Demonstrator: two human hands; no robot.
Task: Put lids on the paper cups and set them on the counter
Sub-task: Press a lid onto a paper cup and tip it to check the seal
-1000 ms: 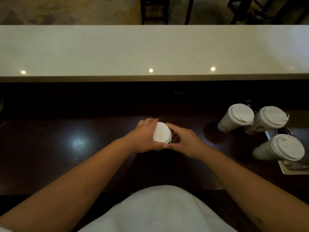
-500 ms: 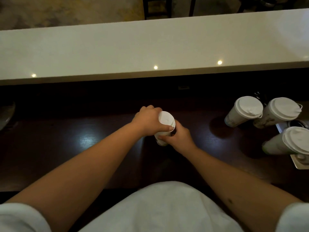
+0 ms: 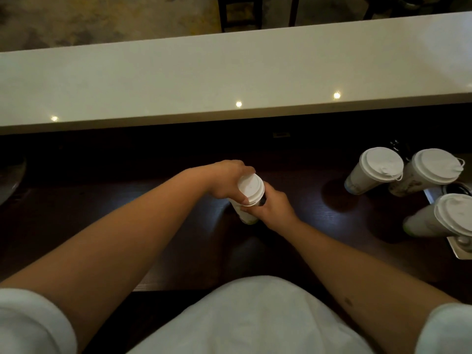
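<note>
A white paper cup [image 3: 242, 213] with a white lid [image 3: 250, 188] stands at the middle of the dark wooden worktop [image 3: 127, 213]. My left hand [image 3: 226, 182] wraps the lid's rim from the left, thumb on its near edge. My right hand [image 3: 272, 209] grips the cup's body from the right, just below the lid. Three more lidded cups stand at the right: one [image 3: 374, 169] and another [image 3: 429, 172] at the back, a third [image 3: 444, 218] nearer me.
A long pale counter [image 3: 229, 75] runs across the view above and behind the worktop, with small light reflections along its near edge. A metal tray [image 3: 459, 249] sits at the right edge under the nearest lidded cup. Dark chair legs [image 3: 240, 11] stand beyond the counter.
The camera has tilted and moved closer. My left hand has shifted over the lid's rim while my right hand has slid lower on the cup's body. The cup stays at the same spot.
</note>
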